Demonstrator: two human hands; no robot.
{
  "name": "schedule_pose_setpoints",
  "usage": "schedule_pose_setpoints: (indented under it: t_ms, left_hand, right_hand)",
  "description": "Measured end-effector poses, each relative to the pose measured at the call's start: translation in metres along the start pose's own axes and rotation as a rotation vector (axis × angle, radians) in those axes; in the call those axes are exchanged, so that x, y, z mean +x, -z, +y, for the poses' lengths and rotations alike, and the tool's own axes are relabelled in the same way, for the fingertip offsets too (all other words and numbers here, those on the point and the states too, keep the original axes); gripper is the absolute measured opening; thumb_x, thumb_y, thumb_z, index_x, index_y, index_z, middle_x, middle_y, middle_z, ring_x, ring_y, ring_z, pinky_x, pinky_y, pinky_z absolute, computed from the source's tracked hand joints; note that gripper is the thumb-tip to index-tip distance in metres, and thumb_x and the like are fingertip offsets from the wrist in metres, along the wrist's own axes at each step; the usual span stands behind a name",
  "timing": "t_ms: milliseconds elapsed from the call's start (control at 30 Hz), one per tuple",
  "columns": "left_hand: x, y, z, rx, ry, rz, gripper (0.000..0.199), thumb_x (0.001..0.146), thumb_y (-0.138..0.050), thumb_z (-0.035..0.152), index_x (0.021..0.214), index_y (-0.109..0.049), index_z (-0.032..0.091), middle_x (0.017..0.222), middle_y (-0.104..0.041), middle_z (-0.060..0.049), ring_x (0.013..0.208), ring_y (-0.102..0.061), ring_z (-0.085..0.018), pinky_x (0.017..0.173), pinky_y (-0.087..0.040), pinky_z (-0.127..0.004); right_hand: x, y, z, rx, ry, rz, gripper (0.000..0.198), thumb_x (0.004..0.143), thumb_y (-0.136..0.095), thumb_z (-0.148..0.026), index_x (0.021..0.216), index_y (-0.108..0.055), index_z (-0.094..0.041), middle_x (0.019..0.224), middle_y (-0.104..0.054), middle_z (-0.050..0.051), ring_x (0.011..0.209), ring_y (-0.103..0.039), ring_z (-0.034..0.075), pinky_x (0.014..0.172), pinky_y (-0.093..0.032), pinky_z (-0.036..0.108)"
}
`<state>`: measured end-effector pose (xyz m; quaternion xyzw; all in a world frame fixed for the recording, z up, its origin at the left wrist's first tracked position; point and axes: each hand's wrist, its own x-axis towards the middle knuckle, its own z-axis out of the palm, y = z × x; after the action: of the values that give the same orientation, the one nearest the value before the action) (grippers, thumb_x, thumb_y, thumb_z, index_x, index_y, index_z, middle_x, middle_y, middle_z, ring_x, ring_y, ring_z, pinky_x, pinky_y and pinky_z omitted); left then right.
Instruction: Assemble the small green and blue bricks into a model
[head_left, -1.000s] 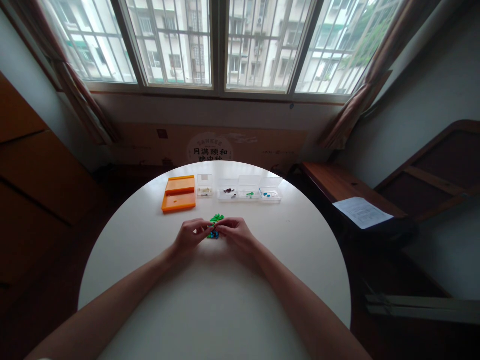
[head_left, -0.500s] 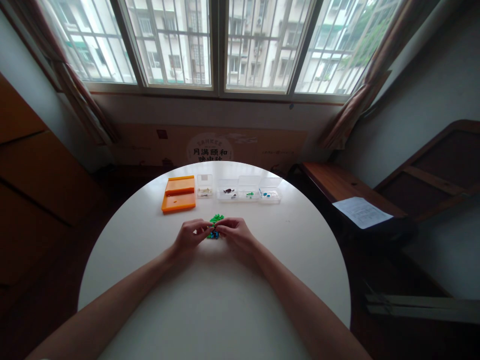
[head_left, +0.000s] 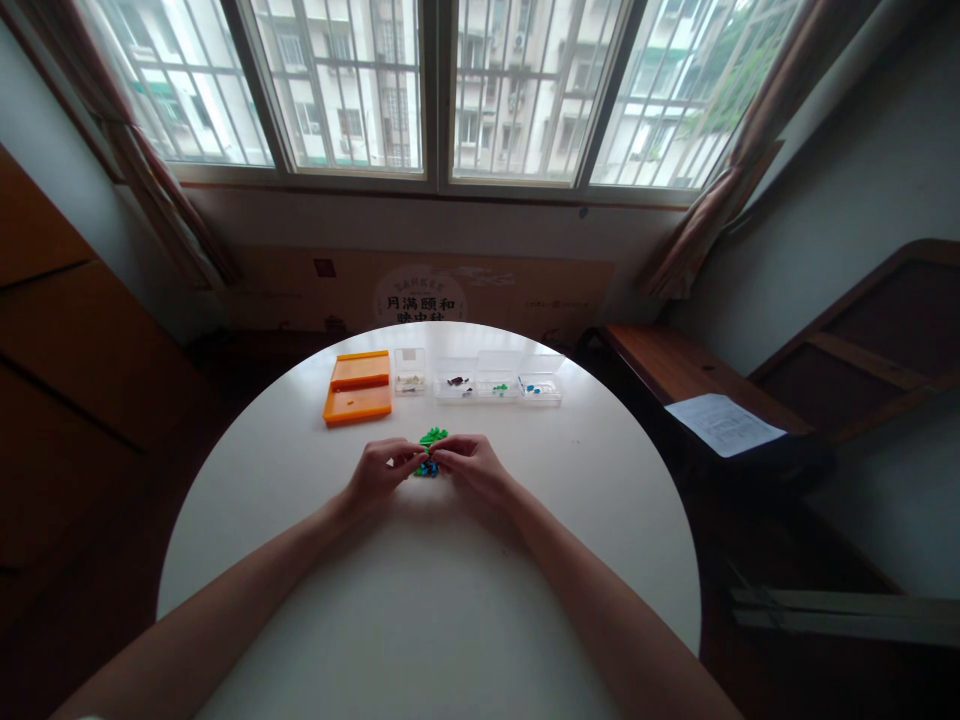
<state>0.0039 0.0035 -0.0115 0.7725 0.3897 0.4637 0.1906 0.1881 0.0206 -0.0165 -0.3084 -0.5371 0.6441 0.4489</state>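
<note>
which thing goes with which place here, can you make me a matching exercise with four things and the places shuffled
Things
1. orange tray
2. sheet of paper
3. green and blue cluster
4. clear box with blue bits

Places
A. at the fingertips of the left hand and right hand
B. right end of the row of containers
C. off the white table, to its right
D. left end of the row of containers

Right pairs: 1-D, 2-C, 3-A, 4-B

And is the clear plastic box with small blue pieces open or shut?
Open: the clear plastic box has its lid raised behind the blue pieces.
</note>
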Motion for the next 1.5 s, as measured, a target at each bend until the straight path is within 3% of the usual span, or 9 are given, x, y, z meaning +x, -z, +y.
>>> schedule_pose_setpoints:
  t_ms: [1500]
  left_hand:
    - [-0.0002,-0.0002,-0.0028,-0.014,-0.012,-0.035,0.016,0.08,-0.063,0.025,0.083,-0.07,0.011,0.059,-0.064,-0.003,0.047,-0.053,-0.007,0.047,-0.044,-0.016]
  right_hand:
    - [0.0004,0.0004,-0.0006,0.002,0.01,-0.002,0.028,0.063,-0.074,-0.035,0.081,-0.073,-0.014,0.06,-0.063,0.002,0.053,-0.05,0.01,0.054,-0.038,0.025]
